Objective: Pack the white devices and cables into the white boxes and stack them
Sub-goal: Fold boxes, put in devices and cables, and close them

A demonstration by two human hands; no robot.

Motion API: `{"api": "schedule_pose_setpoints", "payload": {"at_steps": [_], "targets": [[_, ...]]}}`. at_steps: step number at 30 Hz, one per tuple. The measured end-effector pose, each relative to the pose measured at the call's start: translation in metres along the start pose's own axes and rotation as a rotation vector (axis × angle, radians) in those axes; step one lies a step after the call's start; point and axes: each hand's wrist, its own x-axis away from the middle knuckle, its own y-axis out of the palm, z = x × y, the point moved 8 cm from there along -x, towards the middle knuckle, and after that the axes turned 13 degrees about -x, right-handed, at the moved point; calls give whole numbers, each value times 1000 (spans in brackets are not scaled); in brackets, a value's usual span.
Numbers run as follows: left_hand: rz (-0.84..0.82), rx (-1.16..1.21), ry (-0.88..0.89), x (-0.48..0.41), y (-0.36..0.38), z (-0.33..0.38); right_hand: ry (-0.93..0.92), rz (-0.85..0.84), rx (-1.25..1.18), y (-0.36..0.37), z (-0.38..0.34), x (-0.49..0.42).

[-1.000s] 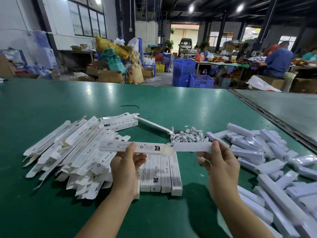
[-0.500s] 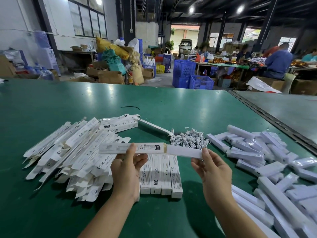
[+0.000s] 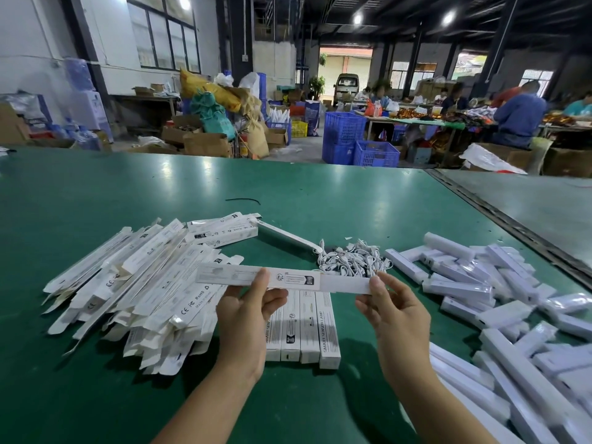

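Note:
My left hand (image 3: 246, 310) grips a long white box (image 3: 230, 275) held level above the green table (image 3: 288, 200). My right hand (image 3: 392, 310) pinches a white device (image 3: 346, 285) whose left end sits inside the box's open right end. Under the hands, several packed boxes (image 3: 302, 328) lie side by side in a row. A heap of flat, unfolded white boxes (image 3: 134, 283) spreads to the left. A tangle of white cables (image 3: 352, 259) lies behind the held box. White devices (image 3: 499, 302) are piled on the right.
A thin black strip (image 3: 242, 200) lies farther back on the table. A metal seam (image 3: 512, 225) runs along the right edge between this table and a grey one. Beyond stand blue crates (image 3: 358, 145), cardboard boxes and seated people at other tables.
My right hand has moved left, sliding the white device deeper into the box held by my left hand. Less of the device shows now.

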Motion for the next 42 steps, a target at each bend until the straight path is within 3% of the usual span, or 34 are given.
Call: {"api": "schedule_pose_setpoints", "payload": {"at_steps": [6, 11, 16, 28, 34, 42], "targets": [[-70, -63, -14, 10, 13, -7, 133, -68, 36, 6, 17, 4], [-48, -72, 6, 9, 10, -5, 130, -100, 395, 6, 18, 6], [-17, -46, 10, 6, 5, -4, 312, -229, 220, 17, 24, 10], [-126, -48, -42, 8, 13, -7, 265, -175, 182, 8, 25, 2], [-137, -91, -24, 9, 15, -7, 276, -241, 325, 11, 22, 5], [-247, -120, -23, 17, 27, -9, 909, -642, 76, 34, 40, 51]]}}
